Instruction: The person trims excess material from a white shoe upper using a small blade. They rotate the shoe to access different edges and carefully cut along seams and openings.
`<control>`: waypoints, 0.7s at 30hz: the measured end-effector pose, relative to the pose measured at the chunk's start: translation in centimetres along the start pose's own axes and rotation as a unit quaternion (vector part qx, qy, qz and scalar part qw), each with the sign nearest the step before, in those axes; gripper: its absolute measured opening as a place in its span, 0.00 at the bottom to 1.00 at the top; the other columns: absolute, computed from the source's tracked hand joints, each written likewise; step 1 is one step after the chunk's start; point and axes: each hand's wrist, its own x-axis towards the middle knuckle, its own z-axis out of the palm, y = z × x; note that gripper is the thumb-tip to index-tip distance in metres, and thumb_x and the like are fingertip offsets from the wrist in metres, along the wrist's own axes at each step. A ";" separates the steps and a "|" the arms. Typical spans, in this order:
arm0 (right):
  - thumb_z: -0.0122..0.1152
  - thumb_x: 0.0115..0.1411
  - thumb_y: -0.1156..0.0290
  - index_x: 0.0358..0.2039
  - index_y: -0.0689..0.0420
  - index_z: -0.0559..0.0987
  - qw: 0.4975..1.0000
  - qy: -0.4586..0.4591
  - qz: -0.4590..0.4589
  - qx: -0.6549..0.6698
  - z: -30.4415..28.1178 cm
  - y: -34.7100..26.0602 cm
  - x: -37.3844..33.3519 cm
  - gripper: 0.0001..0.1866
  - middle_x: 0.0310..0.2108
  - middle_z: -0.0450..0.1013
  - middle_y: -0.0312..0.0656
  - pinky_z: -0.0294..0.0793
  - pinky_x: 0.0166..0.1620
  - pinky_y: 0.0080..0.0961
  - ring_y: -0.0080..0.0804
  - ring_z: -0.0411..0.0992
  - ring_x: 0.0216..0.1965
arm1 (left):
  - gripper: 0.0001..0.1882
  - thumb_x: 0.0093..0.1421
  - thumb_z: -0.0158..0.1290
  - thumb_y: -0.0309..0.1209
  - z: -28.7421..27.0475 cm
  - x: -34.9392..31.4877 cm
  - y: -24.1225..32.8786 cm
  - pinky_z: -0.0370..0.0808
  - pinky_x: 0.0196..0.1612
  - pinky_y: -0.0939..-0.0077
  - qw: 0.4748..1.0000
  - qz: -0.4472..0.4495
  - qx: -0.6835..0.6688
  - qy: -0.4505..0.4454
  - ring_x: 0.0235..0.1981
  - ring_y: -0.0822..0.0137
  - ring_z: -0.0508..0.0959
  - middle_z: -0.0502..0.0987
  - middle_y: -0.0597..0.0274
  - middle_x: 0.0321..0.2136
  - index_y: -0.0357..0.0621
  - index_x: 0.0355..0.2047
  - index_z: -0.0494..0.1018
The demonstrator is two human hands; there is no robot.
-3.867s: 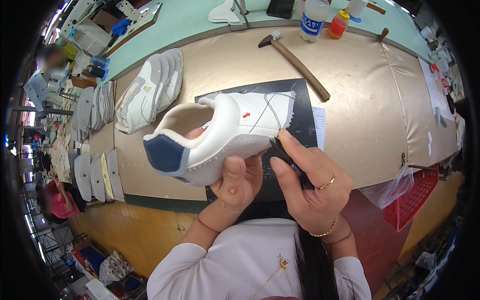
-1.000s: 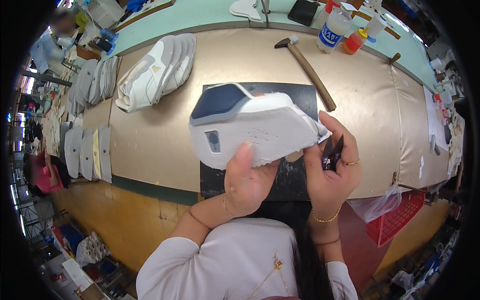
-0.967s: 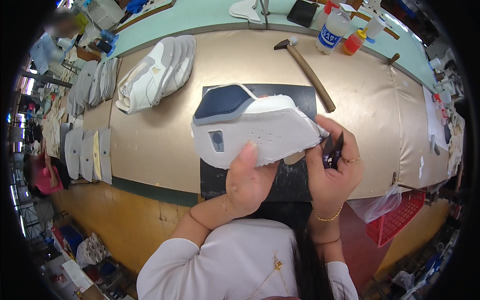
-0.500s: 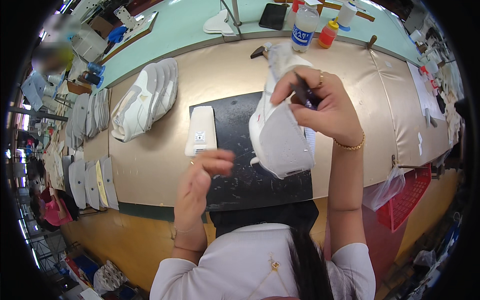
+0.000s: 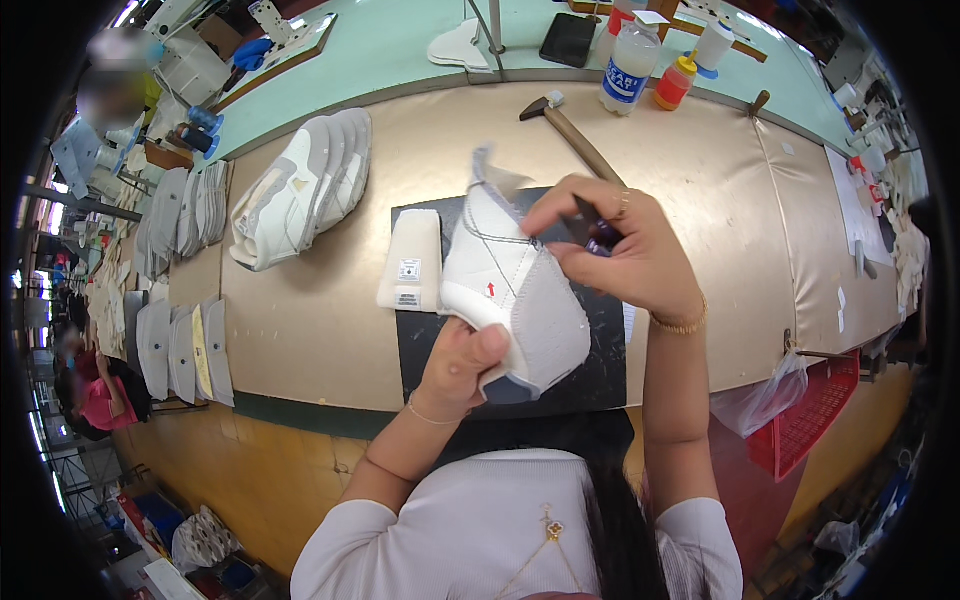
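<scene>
A white and light grey shoe upper is held up over the black mat, with a small red mark on its side and dark threads across it. My left hand grips its lower left edge, thumb on top and the other fingers hidden beneath. My right hand is closed round a slim dark tool, whose kind I cannot make out. That hand's thumb and index fingertip are at the upper's right edge, close to the threads. A cream shoe tongue with a printed label lies left of the upper.
A hammer lies beyond my right hand. Stacked shoe uppers stand at the left, with grey pieces farther left. A bottle, a red squeeze bottle and a phone line the back. A red basket hangs at the right.
My left hand, empty before, has taken hold of the upper. The upper has come left and turned, showing its threads, and the hammer behind it is now uncovered.
</scene>
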 end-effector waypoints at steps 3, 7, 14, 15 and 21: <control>0.73 0.51 0.64 0.43 0.57 0.81 0.988 0.138 0.063 -0.035 0.4 -0.1 -2.1 0.20 0.27 0.75 0.29 0.62 0.27 0.13 0.13 0.64 0.25 | 0.53 0.48 0.66 0.46 -0.5 0.1 -0.3 0.73 0.57 0.62 0.995 0.085 0.030 0.032 0.55 0.58 0.73 0.68 0.52 0.55 0.39 0.67 0.49; 0.65 0.60 0.67 0.48 0.59 0.78 0.976 0.197 0.083 -0.053 2.1 -0.8 -4.6 0.18 0.27 0.73 0.34 0.66 0.30 0.16 0.18 0.65 0.25 | 0.53 0.45 0.65 0.41 0.4 1.9 0.5 0.74 0.56 0.59 0.984 0.175 -0.025 0.020 0.53 0.57 0.74 0.69 0.53 0.51 0.44 0.68 0.49; 0.59 0.61 0.79 0.50 0.61 0.78 0.972 0.214 0.004 -0.098 5.1 -2.6 -6.3 0.16 0.32 0.68 0.40 0.70 0.31 0.20 0.25 0.69 0.26 | 0.48 0.45 0.65 0.37 1.1 2.3 0.6 0.72 0.58 0.59 0.987 0.149 -0.024 0.058 0.54 0.56 0.73 0.70 0.52 0.53 0.44 0.65 0.53; 0.59 0.61 0.80 0.51 0.61 0.78 0.977 0.201 0.009 -0.074 5.4 -2.9 -6.5 0.17 0.32 0.67 0.40 0.70 0.30 0.19 0.24 0.69 0.25 | 0.48 0.46 0.65 0.36 1.1 2.3 0.5 0.72 0.59 0.59 0.985 0.161 -0.020 0.062 0.54 0.56 0.73 0.70 0.51 0.54 0.44 0.65 0.54; 0.65 0.56 0.81 0.53 0.60 0.79 0.973 0.209 -0.033 -0.093 6.9 -2.8 -6.0 0.22 0.25 0.65 0.37 0.66 0.23 0.19 0.21 0.64 0.21 | 0.41 0.49 0.61 0.31 1.2 1.3 0.6 0.71 0.60 0.59 0.986 0.160 -0.008 0.045 0.55 0.56 0.73 0.70 0.49 0.55 0.41 0.63 0.56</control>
